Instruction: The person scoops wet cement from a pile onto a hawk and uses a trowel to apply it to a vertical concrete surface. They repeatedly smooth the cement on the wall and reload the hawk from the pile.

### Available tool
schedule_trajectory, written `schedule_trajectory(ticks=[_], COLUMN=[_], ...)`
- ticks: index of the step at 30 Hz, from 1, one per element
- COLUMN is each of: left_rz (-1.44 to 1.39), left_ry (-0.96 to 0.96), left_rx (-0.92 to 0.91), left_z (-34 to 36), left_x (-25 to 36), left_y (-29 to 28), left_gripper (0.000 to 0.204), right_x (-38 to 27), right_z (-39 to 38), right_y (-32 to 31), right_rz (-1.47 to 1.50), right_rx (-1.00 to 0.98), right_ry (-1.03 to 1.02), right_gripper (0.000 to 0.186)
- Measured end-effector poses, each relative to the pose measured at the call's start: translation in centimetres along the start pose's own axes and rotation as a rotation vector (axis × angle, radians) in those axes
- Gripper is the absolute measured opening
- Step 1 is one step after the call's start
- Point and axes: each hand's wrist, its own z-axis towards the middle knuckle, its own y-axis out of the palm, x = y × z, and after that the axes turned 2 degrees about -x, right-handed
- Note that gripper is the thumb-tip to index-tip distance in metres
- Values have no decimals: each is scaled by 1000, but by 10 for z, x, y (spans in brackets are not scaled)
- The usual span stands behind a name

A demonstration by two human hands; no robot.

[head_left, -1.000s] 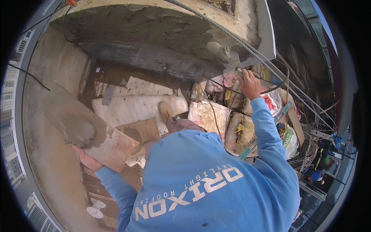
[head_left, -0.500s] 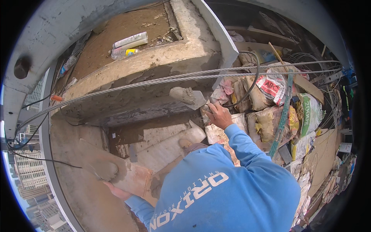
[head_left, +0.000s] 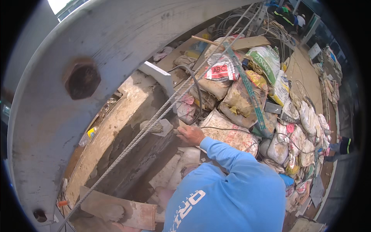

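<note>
My right hand [head_left: 192, 135] is closed around the handle of a trowel, in front of the concrete ledge. Grey mortar [head_left: 150, 126] sits in a lump on the trowel's pale flat blade [head_left: 165, 127]; whether it touches the ledge I cannot tell. At the lower edge, my left hand [head_left: 126, 227] shows only in part and grips the near edge of a flat, worn board [head_left: 140, 214]. A smaller heap of wet mortar [head_left: 114, 212] lies on that board. The ledge's side wall [head_left: 133, 162] carries smeared grey mortar and runs between my two hands.
Twisted steel cables [head_left: 148, 135] cross diagonally before the ledge. A large grey steel beam [head_left: 42, 127] with bolts looms close at left. Stained sacks [head_left: 243, 100] pile up at right, with a green strap [head_left: 249, 92] over them. A plastic bottle [head_left: 88, 136] lies beyond the ledge. People are far right.
My view has swung right, bringing in more sacks and the steel beam up close. The trowel still carries its mortar near the ledge. My left hand and board now sit nearer the lower edge.
</note>
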Motion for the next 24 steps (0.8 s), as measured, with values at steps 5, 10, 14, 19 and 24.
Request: schedule_trajectory(ticks=[5,10,14,19,24], left_rz=[56,137,240,795,761], left_ry=[-173,-284,-312,77,-64], left_rx=[-183,-343,-405,-552,-509], left_z=[61,116,156,187,171], left_x=[31,87,129,171,202], left_y=[38,41,30,1,11], left_gripper=[70,73,62,46,47], right_x=[-44,-90,-128,-156,-150], right_z=[4,-8,-11,4,25], right_y=[-2,7,15,35,77], right_rz=[-54,-157,-253,-325,-112], right_rx=[81,143,178,378,537], right_ry=[68,179,232,216,375], right_gripper=[30,29,29,36,35])
